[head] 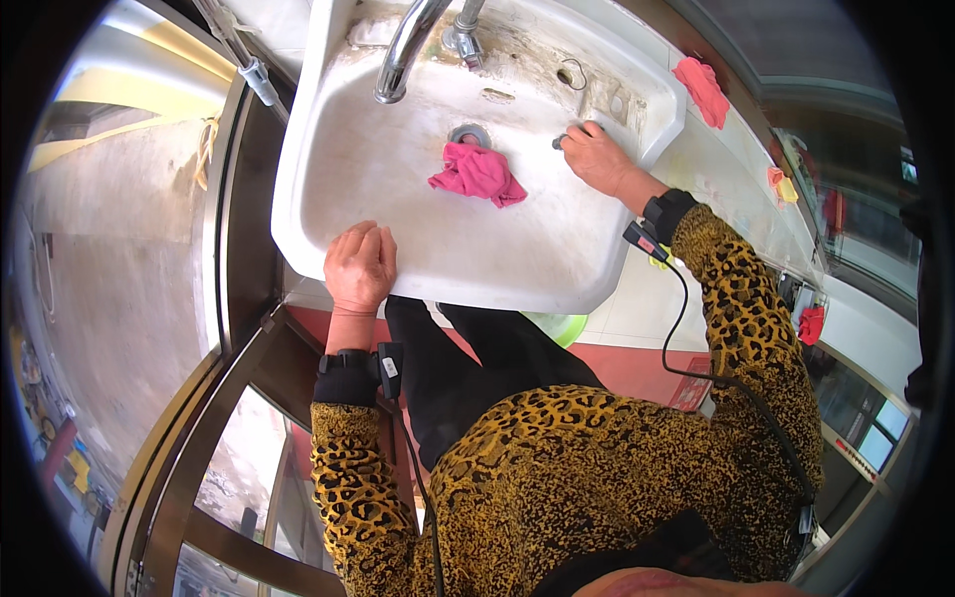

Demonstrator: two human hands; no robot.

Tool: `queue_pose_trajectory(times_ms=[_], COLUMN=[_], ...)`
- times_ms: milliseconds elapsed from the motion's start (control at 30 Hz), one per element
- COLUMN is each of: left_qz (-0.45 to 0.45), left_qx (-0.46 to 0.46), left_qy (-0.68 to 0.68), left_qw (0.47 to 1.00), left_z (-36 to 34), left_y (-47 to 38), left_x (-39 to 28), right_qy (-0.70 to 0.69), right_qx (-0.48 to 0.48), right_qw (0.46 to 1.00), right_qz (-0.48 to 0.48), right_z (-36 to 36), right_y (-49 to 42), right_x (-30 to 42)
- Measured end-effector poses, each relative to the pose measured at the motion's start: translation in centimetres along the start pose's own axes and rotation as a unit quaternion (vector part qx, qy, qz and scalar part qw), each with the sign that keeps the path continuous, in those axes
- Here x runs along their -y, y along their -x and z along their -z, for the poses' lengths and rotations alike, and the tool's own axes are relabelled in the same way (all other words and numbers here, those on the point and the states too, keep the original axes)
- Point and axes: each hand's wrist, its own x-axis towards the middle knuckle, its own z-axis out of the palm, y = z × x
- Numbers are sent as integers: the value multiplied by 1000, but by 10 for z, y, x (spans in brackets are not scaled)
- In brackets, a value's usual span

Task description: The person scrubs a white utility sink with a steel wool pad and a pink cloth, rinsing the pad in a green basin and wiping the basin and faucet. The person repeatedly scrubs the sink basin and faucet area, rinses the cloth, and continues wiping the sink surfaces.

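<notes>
Before me is a white ceramic washbasin (418,254) with brown stains along its back ledge. My right hand (597,158) presses against the basin's right inner wall and grips a small dark object (558,142), mostly covered by the fingers, so its kind is unclear. At the front left rim rests my left hand (359,265), back upwards, fingers together and bent; their tips are hidden. A crumpled pink cloth (477,175) lies on the basin floor, just in front of the metal drain (470,134) and partly over it.
A chrome faucet (406,52) arches over the basin from behind, beside a metal valve (466,45). Another pink cloth (703,93) lies on the tiled surface at right. Below the basin shows a green tub (571,328). A metal-framed door (254,224) stands at left. Cables run along both sleeves.
</notes>
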Motion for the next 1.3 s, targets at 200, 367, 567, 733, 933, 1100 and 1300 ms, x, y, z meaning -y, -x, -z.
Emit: queue_pose_trajectory(times_ms=[200, 367, 567, 733, 933, 1100, 1300], left_qz=[-11, -15, -16, -21, -7, -3, -14], left_qx=[-9, -14, -19, -32, -20, -17, -31], left_qy=[2, -3, -12, -14, -10, -13, -16], left_qw=[1000, 1000, 1000, 999, 1000, 1000, 999], left_z=[3, 7, 11, 8, 11, 12, 8], left_y=[0, 1, -1, -1, 0, -2, -3], left_x=[-2, -5, -4, -3, -4, -2, -3], right_qy=[-153, -80, -13, -103, -61, -60, -53], right_qx=[-21, -1, -49, -64, -91, -91, -110], right_qw=[980, 997, 997, 990, 994, 994, 989], right_qz=[-126, -16, 65, -75, 7, -11, -84], right_z=[25, 31, 27, 43, 39, 37, 50], right_y=[67, 31, -9, 44, -10, -17, 36], right_x=[23, -3, -24, -16, -25, -23, -32])
